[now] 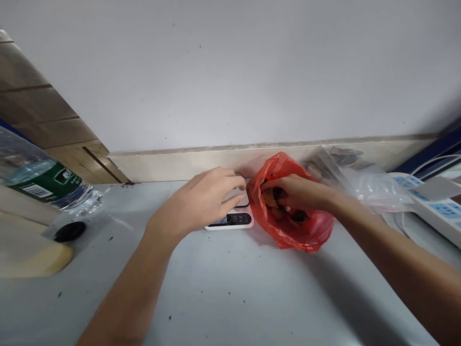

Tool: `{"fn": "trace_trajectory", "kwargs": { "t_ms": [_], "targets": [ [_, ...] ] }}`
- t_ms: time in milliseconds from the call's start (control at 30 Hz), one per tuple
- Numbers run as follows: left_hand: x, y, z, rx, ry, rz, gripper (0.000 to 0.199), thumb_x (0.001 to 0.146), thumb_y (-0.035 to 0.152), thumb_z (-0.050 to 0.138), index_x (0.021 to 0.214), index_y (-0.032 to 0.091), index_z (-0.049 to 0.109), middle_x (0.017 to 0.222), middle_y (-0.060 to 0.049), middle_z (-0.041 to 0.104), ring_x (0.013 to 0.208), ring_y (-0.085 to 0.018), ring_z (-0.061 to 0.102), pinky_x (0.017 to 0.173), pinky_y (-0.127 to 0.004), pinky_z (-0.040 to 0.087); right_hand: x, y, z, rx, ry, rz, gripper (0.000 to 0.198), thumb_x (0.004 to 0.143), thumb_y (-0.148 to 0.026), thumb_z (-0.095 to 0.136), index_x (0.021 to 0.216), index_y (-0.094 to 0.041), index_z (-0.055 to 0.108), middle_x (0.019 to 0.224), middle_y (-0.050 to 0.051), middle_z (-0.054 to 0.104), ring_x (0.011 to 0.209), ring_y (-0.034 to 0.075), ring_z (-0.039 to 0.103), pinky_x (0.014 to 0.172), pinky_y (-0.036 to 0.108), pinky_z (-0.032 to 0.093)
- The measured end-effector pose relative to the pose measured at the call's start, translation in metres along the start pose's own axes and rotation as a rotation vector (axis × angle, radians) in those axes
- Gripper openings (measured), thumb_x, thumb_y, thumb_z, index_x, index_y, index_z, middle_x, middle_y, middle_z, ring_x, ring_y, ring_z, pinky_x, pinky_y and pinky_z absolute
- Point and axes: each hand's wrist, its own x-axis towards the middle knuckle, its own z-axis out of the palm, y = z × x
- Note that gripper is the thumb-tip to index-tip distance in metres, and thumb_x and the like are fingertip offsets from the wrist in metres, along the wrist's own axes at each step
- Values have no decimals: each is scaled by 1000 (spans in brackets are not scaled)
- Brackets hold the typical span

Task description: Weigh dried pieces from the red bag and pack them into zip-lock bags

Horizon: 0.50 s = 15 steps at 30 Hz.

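Note:
A small white kitchen scale (248,226) with a black button strip and a lit display lies near the wall. My left hand (207,194) is over its weighing plate, fingers bent and thumb apart, with nothing visible in it. The fingertips are close to the rim of a red plastic bag (268,226), which stands wide open beside the scale. Inside the bag is my right hand (288,190), fingers curled down among brown and dark pieces. What its fingers pinch, if anything, I cannot make out.
A large water bottle (46,178) with a green label stands at the left, near a black oval object (70,231) and a pale yellowish container (36,254). Right of the bag lie clear plastic bags (374,187) and a white power strip (439,211) with cables. A wall (230,86) rises behind.

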Motion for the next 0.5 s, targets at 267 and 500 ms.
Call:
{"fn": "trace_trajectory", "kwargs": {
  "t_ms": [267,500],
  "targets": [
    [-2,-5,-2,9,-41,-33,27,102,26,48,110,24,74,112,-4,77,103,-24,71,80,-33,52,-11,11,-15,-32,107,3,54,84,-3,57,127,-25,80,111,7,84,91,24,77,80,32,59],
    [-4,-11,-4,-39,-122,-125,32,101,37,49,120,26,73,127,-5,76,108,-26,72,82,-33,54,-23,16,-18,77,180,-86,51,84,-9,59,123,-31,83,96,3,84,83,21,76,78,32,58]
  ]
}}
